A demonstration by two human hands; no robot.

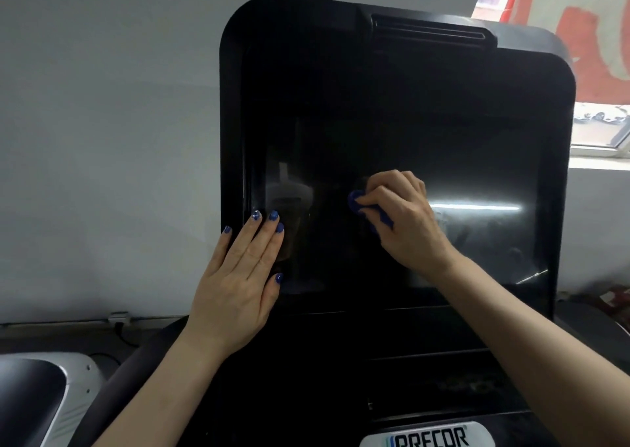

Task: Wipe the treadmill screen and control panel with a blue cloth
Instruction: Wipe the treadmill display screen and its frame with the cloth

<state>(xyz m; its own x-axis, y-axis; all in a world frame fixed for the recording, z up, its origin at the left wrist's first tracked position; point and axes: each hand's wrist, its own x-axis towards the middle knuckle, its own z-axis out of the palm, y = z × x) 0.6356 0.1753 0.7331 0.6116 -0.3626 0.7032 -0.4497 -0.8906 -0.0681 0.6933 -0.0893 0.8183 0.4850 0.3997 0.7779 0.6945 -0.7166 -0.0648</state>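
The treadmill's large black screen [392, 112] fills the middle of the view, glossy and switched off. My right hand [405, 215] grips a bunched blue cloth [358, 204] and presses it against the screen's lower middle; only small parts of the cloth show past my fingers. My left hand [238, 276] lies flat with straight fingers on the screen's lower left edge. Below the screen sits the dark control panel [409, 361] with a white Precor label [429, 436] at the bottom edge.
A grey wall [102, 140] stands behind the console. At the upper right is a window [600, 133] with a red and white banner [579, 20]. A white and grey machine part [37, 395] lies at the lower left, with a cable along the wall base.
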